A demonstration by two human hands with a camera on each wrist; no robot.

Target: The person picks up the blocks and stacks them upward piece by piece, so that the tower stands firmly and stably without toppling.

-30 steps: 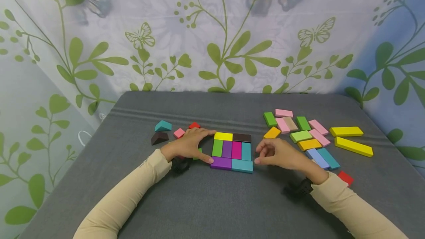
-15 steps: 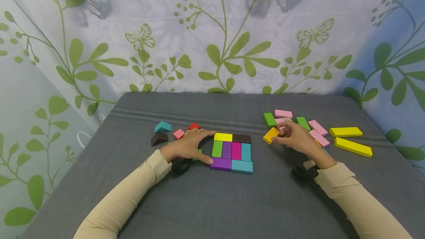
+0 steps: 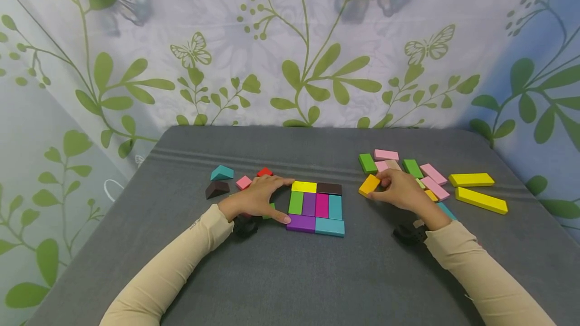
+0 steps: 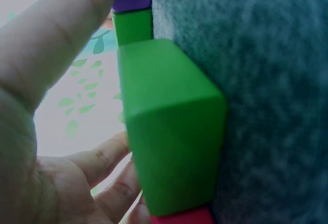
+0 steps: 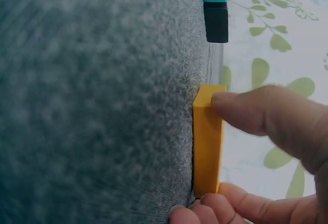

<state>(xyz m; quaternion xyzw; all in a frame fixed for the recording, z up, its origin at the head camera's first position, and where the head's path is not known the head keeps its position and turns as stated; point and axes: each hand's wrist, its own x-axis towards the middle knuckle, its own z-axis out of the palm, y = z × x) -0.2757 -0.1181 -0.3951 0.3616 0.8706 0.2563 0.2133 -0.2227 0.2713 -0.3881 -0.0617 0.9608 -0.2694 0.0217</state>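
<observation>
In the head view, several flat blocks lie edge to edge as a small rectangle, with a yellow block and a dark block along the back. My left hand is spread at its left side. The thumb tip is right at the purple block, while a forefinger reaches the yellow one. Beneath this palm is a green block, large in the left wrist view. My right hand pinches an orange block between thumb and fingers; the right wrist view shows it close against the grey cloth.
Pink blocks, green blocks and two long yellow blocks lie to the right. Left of the rectangle are a teal triangular block, a brown one and red pieces. A patterned curtain hangs behind the table.
My right hand has moved from the rectangle's right side, right and away from me, to the orange block and now pinches it. My left hand stays in place.
</observation>
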